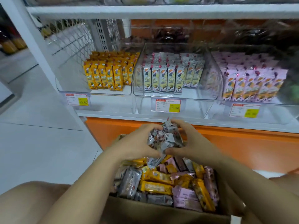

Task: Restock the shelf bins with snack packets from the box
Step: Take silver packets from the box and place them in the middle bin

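Risk: the bundle of grey packets (165, 138) is loose, not stacked, and squeezed between left hand (137, 143) and right hand (192, 143), each grip clamped round its side of the bundle, just above the cardboard box (161, 214). The slick wrappers could slide out from the bottom or top on the lift to the shelf (113, 113). A harder squeeze probably crushes the contents. Second risk is a misfile: the grey ones look closest to the middle bin (174, 97), but blur makes that a guess. Dropping them in flat would knock over the upright rows. Contents: the left bin (93, 92) holds yellow packets (106, 73) in its right part only, the middle bin holds pale packets (169, 76) with free floor in front, and the right bin (252, 103) holds pink packets (252, 83), fuller. The box holds a mixed heap (169, 183) of yellow, pink and grey packets.
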Motion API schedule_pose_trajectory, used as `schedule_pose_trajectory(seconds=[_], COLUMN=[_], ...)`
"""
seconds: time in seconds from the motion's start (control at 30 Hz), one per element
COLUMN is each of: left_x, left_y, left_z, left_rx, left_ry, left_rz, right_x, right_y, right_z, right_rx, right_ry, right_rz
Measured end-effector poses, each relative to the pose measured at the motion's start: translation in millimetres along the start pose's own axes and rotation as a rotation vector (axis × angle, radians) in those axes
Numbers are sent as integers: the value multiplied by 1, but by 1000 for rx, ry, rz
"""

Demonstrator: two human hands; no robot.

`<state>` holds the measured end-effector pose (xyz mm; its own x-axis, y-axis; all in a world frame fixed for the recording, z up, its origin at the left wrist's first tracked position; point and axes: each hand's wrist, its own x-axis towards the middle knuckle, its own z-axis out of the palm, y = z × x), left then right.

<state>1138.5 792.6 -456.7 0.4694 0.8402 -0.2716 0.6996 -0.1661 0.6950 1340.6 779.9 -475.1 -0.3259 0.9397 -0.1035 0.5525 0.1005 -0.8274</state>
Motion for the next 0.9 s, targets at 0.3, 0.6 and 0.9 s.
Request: schedule_pose_trajectory(seconds=[0.3, 0.6, 0.9], left_x=[-36, 12, 88], left_y=[64, 99, 62], left_z=[-71, -140, -146], left_rx=[124, 216, 193], left_ry=[164, 296, 113], left_rz=[212, 326, 121], right_x=[-23, 39, 117], right_y=[-84, -109, -58], right_z=[-42, -94, -89], right_rx=[-28, 40, 156], right_ry=[172, 305, 218], right_rz=[-135, -251, -59])
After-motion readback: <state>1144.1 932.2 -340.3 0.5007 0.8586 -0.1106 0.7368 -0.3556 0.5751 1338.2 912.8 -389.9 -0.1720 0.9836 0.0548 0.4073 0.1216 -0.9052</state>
